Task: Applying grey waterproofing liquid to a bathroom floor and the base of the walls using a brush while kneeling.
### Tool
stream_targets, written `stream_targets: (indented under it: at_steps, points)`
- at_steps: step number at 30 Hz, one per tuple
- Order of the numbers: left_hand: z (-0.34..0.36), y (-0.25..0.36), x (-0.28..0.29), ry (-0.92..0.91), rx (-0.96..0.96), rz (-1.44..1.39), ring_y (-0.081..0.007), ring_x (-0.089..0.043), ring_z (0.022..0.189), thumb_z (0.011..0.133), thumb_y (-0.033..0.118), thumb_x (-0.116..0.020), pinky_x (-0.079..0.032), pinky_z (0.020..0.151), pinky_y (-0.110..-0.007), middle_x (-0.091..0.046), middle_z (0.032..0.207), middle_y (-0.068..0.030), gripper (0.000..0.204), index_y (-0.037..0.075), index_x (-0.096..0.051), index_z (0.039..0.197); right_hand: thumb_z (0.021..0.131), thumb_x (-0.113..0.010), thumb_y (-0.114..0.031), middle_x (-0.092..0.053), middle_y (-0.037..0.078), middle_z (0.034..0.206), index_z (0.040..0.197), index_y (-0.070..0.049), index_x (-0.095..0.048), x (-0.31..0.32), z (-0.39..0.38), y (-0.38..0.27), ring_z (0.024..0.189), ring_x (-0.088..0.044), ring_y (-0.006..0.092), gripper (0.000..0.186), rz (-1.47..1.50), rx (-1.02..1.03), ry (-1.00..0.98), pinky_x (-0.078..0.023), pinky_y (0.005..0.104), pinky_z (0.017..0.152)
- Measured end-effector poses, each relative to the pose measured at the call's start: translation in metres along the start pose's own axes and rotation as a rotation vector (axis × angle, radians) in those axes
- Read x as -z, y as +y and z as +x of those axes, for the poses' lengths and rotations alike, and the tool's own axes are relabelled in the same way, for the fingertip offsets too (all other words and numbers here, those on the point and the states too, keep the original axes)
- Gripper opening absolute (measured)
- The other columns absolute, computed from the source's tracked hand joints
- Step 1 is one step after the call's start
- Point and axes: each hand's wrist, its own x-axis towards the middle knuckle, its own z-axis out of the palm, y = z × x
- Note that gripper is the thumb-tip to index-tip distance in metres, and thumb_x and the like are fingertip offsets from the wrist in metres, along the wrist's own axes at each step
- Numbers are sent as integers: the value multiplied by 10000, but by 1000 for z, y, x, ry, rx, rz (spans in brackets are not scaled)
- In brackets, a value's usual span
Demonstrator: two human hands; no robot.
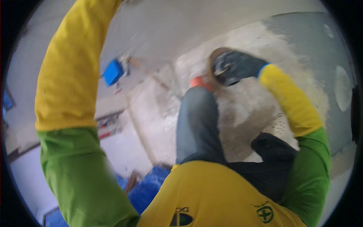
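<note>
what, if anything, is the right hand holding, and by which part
The gloved right hand holds a rounded, brown-rimmed object; blur hides exactly which part it grips.

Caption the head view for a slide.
Dark-gloved right hand on a round, brown-rimmed object near a blue-grey trousered knee.

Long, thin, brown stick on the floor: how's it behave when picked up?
The long, thin, brown, wooden-looking stick looks straight, so probably stiff. Slim and apparently wooden, it's likely light. Gripped near one end, its length may make it swing.
</note>
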Motion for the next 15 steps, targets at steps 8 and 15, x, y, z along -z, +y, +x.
stream_targets:
  at_steps: [8,15]
  points:
    - [5,-30,18,27,32,83,-124,-602,805,902,323,-604,-493,761,-261,-662,983,-59,451,44,-572,1254,762,-530,-261,-681,159,943,819,-114,-706,-19,31,-71,898,-641,333,236,-703,-415,18,-475,470,822]
    - [16,-13,0,8,123,19,-128,-593,821,904,249,-601,-495,767,-267,-642,959,-64,419,24,-562,1255,697,-620,-281,-686,150,963,883,-125,-726,-35,3,-23,920,-649,321,264,-732,-497,112,-489,442,795]
